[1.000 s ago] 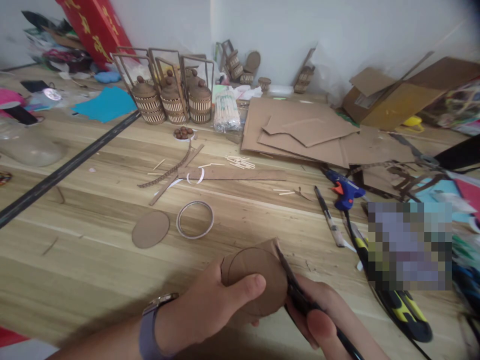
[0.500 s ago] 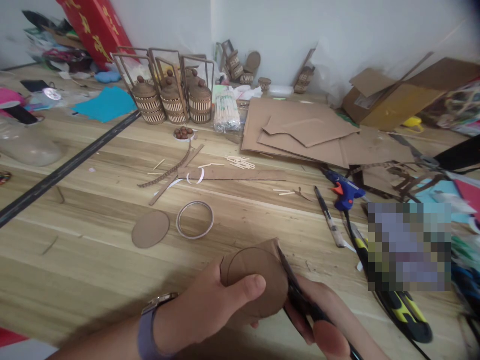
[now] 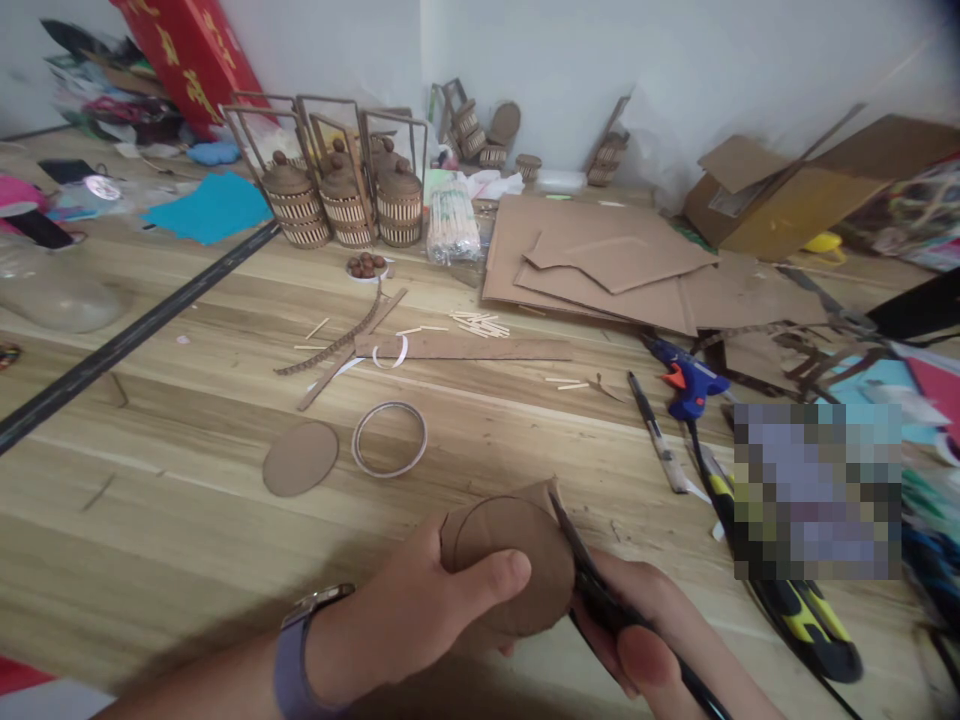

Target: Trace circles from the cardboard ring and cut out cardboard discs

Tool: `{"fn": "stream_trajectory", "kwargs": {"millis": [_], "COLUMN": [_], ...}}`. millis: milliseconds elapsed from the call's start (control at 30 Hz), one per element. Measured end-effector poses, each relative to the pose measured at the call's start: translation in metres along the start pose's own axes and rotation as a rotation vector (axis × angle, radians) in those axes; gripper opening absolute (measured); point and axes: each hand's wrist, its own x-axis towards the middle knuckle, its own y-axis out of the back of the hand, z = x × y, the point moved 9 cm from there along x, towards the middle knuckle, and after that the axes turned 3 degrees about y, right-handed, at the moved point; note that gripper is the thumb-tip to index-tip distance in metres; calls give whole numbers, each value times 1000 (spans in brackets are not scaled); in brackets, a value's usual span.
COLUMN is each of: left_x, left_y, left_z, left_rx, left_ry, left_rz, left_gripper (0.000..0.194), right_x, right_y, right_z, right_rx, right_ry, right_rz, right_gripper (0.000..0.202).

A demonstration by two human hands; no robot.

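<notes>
A piece of brown cardboard with a circle drawn on it is pinched in my left hand, thumb on top and the other fingers mostly hidden beneath. My right hand is wrapped round dark-handled scissors, whose blades lie at the right edge of the cardboard. To the left of the hands, a cut cardboard disc lies flat on the table beside a tape-like ring.
Cardboard sheets, a blue glue gun, a pen and a yellow-black tool lie right. Small woven baskets with tall handles stand at the back, near a dish of brown beads. Matchstick-like sticks lie mid-table.
The scissors' visible blade has shifted slightly at the cardboard's edge, and my right thumb has moved a little. My left hand keeps the same hold.
</notes>
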Motion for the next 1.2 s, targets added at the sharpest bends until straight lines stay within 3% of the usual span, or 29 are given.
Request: {"fn": "stream_trajectory", "kwargs": {"millis": [333,600,733,833,1000,1200], "left_x": [-1,-1,-1,2,9,8], "left_y": [0,3,5,11,12,20], "left_z": [2,-4,1,6,4,-2], "left_rx": [-25,-31,-26,-55,-187,-207], "left_ry": [-13,31,-11,-80,-126,-97], "left_rz": [-13,17,30,77,24,140], "left_gripper": [44,35,34,39,52,60], "right_x": [-3,-5,-7,-8,-9,-7], "right_y": [4,2,3,3,8,1], "right_z": [-5,-23,-24,-22,-16,-14], "right_rx": [-105,-52,-58,-68,-96,-27], "right_ry": [29,54,74,62,13,5], "right_rz": [96,37,55,86,156,119], "right_gripper": [92,82,77,78,77,77]}}
